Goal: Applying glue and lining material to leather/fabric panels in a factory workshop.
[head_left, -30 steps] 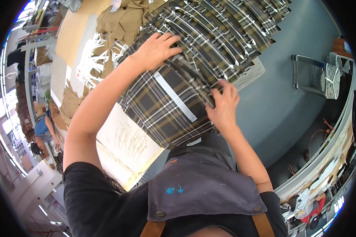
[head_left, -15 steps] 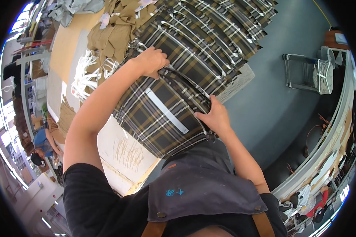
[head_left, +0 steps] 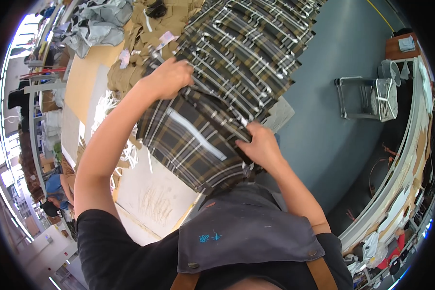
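A dark plaid fabric panel (head_left: 174,137) with brown and white lines lies in front of me, and a pale strip (head_left: 196,133) runs slantwise across it. My left hand (head_left: 171,78) grips the panel's far left end, its fingers curled over the raised edge. At the right end of that edge, my right hand (head_left: 261,146) pinches the cloth between thumb and fingers. Between both hands the edge is bunched into dark folds. Beyond it, several more plaid pieces (head_left: 237,60) overlap in a long row, white strips showing along them.
Brown cloth pieces (head_left: 123,77) and white strips (head_left: 106,108) lie left of the row on the table (head_left: 150,198). Grey material (head_left: 99,29) sits at the far left. A metal-framed cart (head_left: 367,99) stands on the right floor. Another person (head_left: 58,188) is at left.
Both hands have shifted slightly left with the panel's edge still held. The panel has moved left with them, its far edge more crumpled, and less of the piece behind shows.
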Action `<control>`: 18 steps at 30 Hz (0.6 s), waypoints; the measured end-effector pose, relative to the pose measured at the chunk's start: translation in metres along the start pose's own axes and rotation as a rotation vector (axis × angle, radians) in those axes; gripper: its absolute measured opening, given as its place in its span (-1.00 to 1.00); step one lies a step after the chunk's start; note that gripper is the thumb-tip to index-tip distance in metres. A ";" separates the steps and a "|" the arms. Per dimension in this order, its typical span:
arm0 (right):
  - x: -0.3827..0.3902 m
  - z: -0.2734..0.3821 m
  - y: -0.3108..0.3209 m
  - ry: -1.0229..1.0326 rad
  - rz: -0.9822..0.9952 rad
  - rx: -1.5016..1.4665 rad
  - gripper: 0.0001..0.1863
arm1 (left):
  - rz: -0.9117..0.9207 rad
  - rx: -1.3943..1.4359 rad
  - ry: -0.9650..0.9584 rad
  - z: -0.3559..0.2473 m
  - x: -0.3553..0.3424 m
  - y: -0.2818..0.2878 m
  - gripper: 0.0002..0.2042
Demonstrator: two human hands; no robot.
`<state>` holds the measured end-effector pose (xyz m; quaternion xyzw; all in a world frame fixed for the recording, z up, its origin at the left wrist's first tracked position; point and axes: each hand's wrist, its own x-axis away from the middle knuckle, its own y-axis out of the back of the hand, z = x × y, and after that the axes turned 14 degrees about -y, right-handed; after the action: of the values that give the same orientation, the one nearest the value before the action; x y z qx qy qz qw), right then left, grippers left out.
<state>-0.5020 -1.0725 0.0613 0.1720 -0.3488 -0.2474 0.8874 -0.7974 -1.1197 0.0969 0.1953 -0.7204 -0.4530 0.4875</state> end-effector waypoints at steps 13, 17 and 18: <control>-0.103 -0.055 0.051 -0.069 0.199 -0.046 -0.39 | 0.151 -0.106 -0.011 0.054 -0.123 0.015 -0.63; -0.108 -0.045 0.062 -0.049 0.327 -0.033 -0.55 | 0.117 0.012 -0.010 0.053 -0.105 0.013 -0.80; -0.106 -0.039 0.071 -0.032 0.351 -0.035 -0.54 | 0.219 0.078 0.048 0.056 -0.104 0.026 -0.79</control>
<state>-0.5197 -0.9501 0.0113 0.0890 -0.3831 -0.0974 0.9142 -0.7961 -1.0049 0.0578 0.1449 -0.7427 -0.3638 0.5432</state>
